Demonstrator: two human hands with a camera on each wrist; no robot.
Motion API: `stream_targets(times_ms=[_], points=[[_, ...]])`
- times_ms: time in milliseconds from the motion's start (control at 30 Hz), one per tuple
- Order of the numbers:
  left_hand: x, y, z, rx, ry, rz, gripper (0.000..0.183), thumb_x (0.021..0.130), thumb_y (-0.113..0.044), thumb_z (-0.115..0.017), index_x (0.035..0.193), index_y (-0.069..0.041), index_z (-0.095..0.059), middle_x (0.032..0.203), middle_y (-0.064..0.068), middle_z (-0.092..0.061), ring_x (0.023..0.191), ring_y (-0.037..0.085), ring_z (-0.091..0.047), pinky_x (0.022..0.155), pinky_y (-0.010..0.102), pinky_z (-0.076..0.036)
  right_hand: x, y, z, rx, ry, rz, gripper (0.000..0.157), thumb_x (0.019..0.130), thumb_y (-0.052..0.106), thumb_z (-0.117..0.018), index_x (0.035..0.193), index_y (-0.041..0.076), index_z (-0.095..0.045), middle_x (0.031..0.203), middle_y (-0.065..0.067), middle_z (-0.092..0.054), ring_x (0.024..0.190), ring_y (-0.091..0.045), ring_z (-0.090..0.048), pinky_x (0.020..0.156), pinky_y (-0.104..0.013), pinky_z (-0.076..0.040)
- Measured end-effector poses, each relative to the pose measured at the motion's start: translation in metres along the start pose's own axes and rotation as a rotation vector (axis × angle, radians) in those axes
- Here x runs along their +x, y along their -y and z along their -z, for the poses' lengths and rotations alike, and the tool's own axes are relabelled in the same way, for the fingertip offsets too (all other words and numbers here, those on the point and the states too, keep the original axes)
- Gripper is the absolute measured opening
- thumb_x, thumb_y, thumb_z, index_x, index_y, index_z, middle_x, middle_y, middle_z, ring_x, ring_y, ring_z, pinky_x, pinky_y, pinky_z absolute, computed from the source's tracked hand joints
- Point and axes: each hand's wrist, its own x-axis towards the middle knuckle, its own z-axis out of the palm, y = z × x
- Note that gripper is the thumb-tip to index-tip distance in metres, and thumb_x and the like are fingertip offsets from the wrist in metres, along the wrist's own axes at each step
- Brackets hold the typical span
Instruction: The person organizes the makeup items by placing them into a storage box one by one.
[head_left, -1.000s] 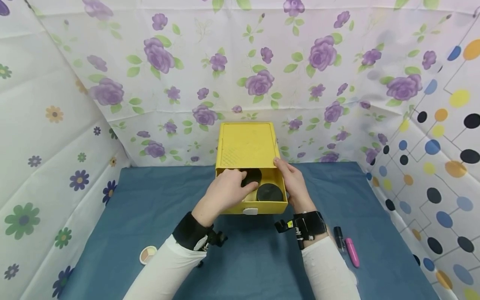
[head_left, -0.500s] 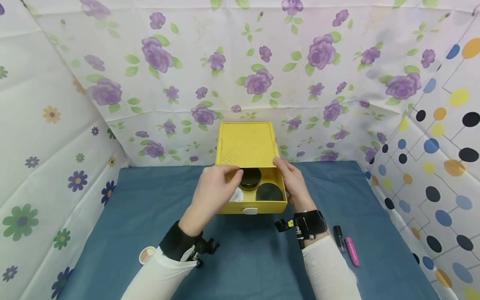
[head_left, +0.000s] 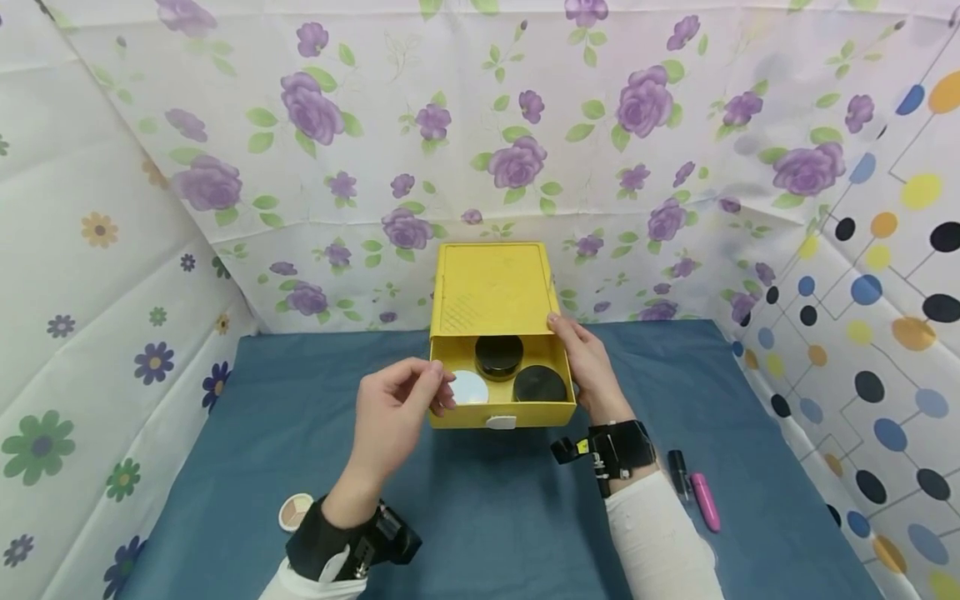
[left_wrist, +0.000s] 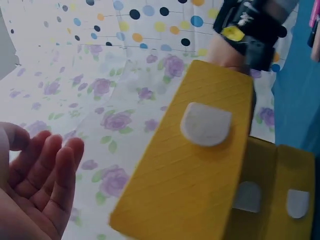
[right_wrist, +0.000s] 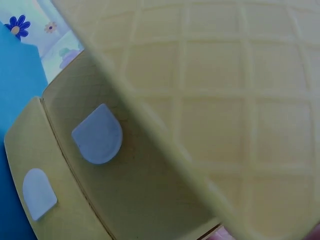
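Note:
A yellow drawer box (head_left: 495,287) stands at the back of the table with its top drawer (head_left: 501,416) pulled out. Inside lie a black round jar (head_left: 498,357), a second black round container (head_left: 540,384) and a white round disc (head_left: 469,387). My left hand (head_left: 393,408) hovers at the drawer's front left corner, fingers loosely bent; the left wrist view shows nothing in that hand (left_wrist: 42,180). My right hand (head_left: 588,367) grips the box's front right edge, thumb on the top; its other fingers are mostly hidden.
Lower drawers with white tabs (left_wrist: 298,203) sit beneath the pulled-out one. A round three-colour compact (head_left: 295,511) lies left on the blue cloth (head_left: 495,517). At right lie a black tube (head_left: 678,473) and a pink tube (head_left: 705,502). Patterned sheets (head_left: 517,167) wall the space.
My left hand has come out of the drawer, moving left and toward me, baring the white disc. My right hand has stayed on the box edge.

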Motion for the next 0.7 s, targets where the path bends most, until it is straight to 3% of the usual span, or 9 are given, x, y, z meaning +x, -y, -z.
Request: stream_targets(times_ms=[233,333,400,500,567,700], points=[[-0.025,-0.01,-0.014,-0.103,0.079,-0.085,0.025,0.097,0.013,-0.05,0.082,0.006,-0.068,0.065,0.019,-0.065,0.054,0.027,-0.061,0.047,0.035,-0.057,0.001,0.0,0.001,0.104,0.062,0.002,0.09,0.081,0.066,-0.069,0.154,0.024,-0.036,0.153,-0.001,-0.04,0.127,-0.018,-0.048,0.112,-0.044,-0.036],[-0.04,0.006,-0.025,-0.165,0.117,-0.066,0.027,0.098,0.013,-0.049,0.082,0.004,-0.07,0.065,0.019,-0.066,0.053,0.027,-0.063,0.046,0.037,-0.057,0.001,-0.001,0.001,0.103,0.07,0.0,0.091,0.082,0.066,-0.068,0.155,0.022,-0.035,0.154,-0.002,-0.04,0.127,-0.018,-0.049,0.112,-0.042,-0.037],[-0.05,0.02,-0.032,-0.206,0.157,0.026,0.027,0.1,0.008,-0.05,0.086,0.003,-0.072,0.071,0.019,-0.068,0.057,0.027,-0.065,0.049,0.039,-0.059,0.001,-0.001,0.001,0.095,0.059,0.001,0.091,0.082,0.067,-0.068,0.154,0.021,-0.037,0.152,-0.003,-0.042,0.124,-0.018,-0.051,0.111,-0.042,-0.038],[-0.059,0.039,-0.042,-0.244,0.217,0.217,0.023,0.103,-0.005,-0.053,0.094,0.001,-0.073,0.083,0.018,-0.072,0.066,0.029,-0.069,0.057,0.043,-0.061,0.001,-0.001,0.001,0.085,0.044,0.003,0.092,0.081,0.068,-0.068,0.153,0.019,-0.04,0.148,-0.005,-0.047,0.121,-0.019,-0.054,0.108,-0.042,-0.041],[-0.062,0.047,-0.047,-0.271,0.252,0.348,0.024,0.104,-0.015,-0.054,0.1,-0.001,-0.074,0.092,0.017,-0.074,0.073,0.031,-0.07,0.064,0.045,-0.061,0.002,-0.001,0.001,0.082,0.034,0.002,0.092,0.08,0.069,-0.069,0.151,0.017,-0.042,0.145,-0.006,-0.05,0.117,-0.02,-0.057,0.106,-0.043,-0.044],[-0.064,0.059,-0.058,-0.34,0.317,0.543,0.033,0.103,-0.031,-0.057,0.115,-0.005,-0.072,0.107,0.015,-0.073,0.086,0.033,-0.07,0.075,0.046,-0.061,0.003,-0.002,0.001,0.083,0.019,-0.005,0.091,0.079,0.069,-0.069,0.149,0.016,-0.046,0.137,-0.007,-0.056,0.112,-0.02,-0.059,0.101,-0.041,-0.047]])
